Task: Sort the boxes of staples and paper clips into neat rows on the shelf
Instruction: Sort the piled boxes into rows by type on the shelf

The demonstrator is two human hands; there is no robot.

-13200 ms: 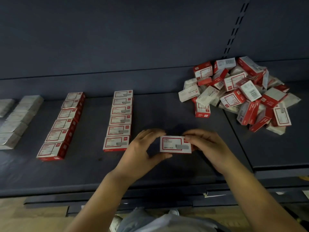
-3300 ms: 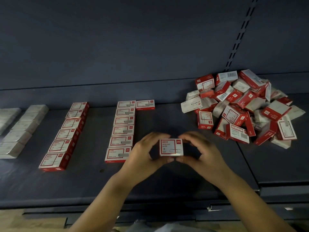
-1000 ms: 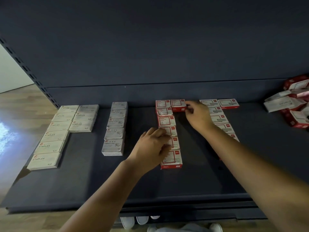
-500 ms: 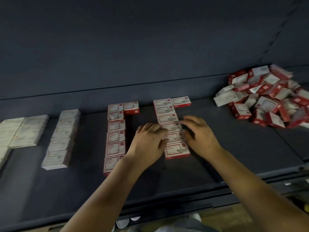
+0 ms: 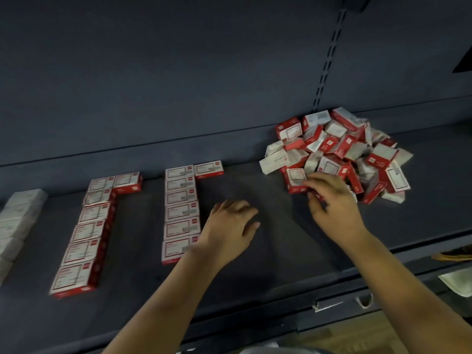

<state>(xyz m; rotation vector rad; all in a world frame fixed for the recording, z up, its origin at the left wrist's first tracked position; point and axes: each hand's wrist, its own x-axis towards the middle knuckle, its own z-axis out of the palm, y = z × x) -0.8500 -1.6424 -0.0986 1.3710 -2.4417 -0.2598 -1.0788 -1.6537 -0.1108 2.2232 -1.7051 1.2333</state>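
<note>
No print on the boxes [image 5: 337, 154] is legible (all too blurred).

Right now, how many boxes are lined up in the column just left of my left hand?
6 in the column, from the front box to the rearmost box; a seventh box sits beside that one.

I see red-and-white boxes in two rows [image 5: 180, 210] running front to back on the dark shelf [image 5: 255, 264], each with one extra box beside its far end; pale boxes [image 5: 18, 221] line the left edge, and a loose pile [image 5: 342, 152] sits at the right
</note>
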